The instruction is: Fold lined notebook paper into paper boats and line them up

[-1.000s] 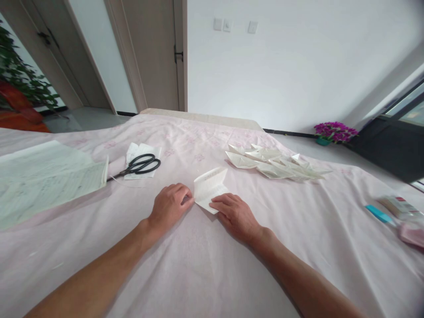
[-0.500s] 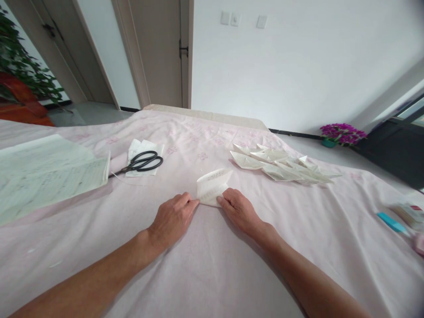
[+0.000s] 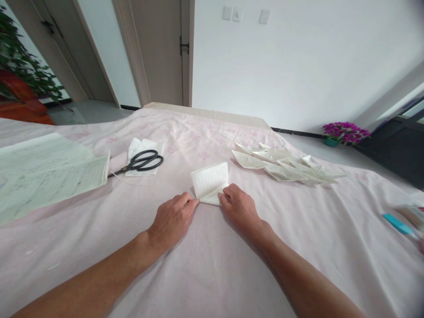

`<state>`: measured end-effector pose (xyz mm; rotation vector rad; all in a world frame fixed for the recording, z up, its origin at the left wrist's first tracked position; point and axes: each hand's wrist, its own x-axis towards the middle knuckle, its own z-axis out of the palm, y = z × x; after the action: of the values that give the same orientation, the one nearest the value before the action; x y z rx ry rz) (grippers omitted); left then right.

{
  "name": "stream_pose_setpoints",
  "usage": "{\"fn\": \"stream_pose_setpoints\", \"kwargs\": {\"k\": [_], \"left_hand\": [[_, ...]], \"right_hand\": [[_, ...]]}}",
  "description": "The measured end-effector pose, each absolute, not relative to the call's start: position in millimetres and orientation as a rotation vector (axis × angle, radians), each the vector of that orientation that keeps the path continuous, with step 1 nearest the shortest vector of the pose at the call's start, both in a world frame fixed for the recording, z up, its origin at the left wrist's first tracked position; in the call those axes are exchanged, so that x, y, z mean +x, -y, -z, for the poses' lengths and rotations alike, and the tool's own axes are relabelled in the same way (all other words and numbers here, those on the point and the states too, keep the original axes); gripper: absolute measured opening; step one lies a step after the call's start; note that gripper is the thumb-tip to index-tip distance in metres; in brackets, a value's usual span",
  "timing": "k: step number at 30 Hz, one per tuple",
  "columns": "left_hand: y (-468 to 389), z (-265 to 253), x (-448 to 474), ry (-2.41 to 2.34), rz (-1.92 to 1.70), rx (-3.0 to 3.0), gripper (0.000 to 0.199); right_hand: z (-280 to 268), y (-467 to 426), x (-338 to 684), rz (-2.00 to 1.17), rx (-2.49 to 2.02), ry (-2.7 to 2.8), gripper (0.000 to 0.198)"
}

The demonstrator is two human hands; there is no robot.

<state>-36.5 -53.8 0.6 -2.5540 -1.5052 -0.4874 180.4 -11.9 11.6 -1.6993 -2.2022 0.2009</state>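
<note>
A small sheet of lined paper (image 3: pixel 210 180), partly folded, sits on the pink cloth in front of me with its back flap standing up. My left hand (image 3: pixel 175 217) has its fingers curled, thumb and forefinger closed on the paper's lower left corner. Curled over the lower right side of the same sheet is my right hand (image 3: pixel 239 204), its thumb and forefinger pressed together on the folded edge. Several folded paper boats (image 3: pixel 285 163) lie in a cluster beyond my right hand. The parts of the paper under my fingertips are hidden.
Black-handled scissors (image 3: pixel 142 161) rest on small paper pieces (image 3: pixel 145 145) at the left, beside a large stack of written sheets (image 3: pixel 53 176). A blue object (image 3: pixel 397 224) lies at the far right. The pink floral cloth (image 3: pixel 205 265) is wrinkled.
The paper's back flap has opened upward and leans further left, showing its ruled lines. My right hand has shifted slightly upward along the edge; my left hand has barely moved.
</note>
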Motion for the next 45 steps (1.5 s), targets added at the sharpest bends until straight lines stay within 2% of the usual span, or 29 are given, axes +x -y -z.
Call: {"fn": "stream_pose_setpoints", "kwargs": {"k": [7, 31, 45], "left_hand": [[56, 1, -36, 1.341, 0.438, -2.495, 0.031], [56, -10, -24, 1.383, 0.243, -2.473, 0.026], [55, -8, -23, 1.377, 0.155, -2.483, 0.029]], "right_hand": [[-12, 10, 180, -0.165, -1.703, 2.211, 0.026], [-6, 8, 182, 0.056, -1.746, 2.254, 0.014], [-7, 8, 181, 0.045, -1.785, 2.263, 0.011]]}}
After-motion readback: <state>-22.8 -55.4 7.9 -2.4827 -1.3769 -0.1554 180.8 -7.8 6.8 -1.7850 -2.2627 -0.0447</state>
